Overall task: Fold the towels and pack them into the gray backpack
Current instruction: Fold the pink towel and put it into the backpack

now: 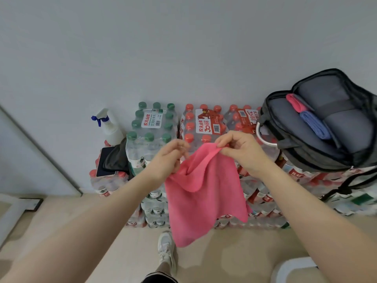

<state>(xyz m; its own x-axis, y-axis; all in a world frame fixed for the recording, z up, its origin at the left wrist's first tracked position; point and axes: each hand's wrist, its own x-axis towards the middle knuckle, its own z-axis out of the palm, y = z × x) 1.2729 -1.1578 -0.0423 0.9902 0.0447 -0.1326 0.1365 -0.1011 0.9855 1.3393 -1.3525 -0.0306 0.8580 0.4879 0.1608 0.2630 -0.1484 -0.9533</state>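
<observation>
A pink towel [206,193] hangs in the air in front of me, held by its top edge. My left hand [168,158] pinches the towel's left upper part and my right hand [240,149] pinches its right upper corner. The gray backpack [289,127] lies open on the stacked bottle packs at the right. Inside it sit a folded pink towel [295,103] and a folded blue towel [315,124], side by side.
Shrink-wrapped packs of water bottles with green caps [152,127] and red caps [204,123] are stacked against the wall. A white spray bottle [109,127] stands at the left, with a phone [105,160] on a pack beside it. My shoe [166,248] is on the floor below.
</observation>
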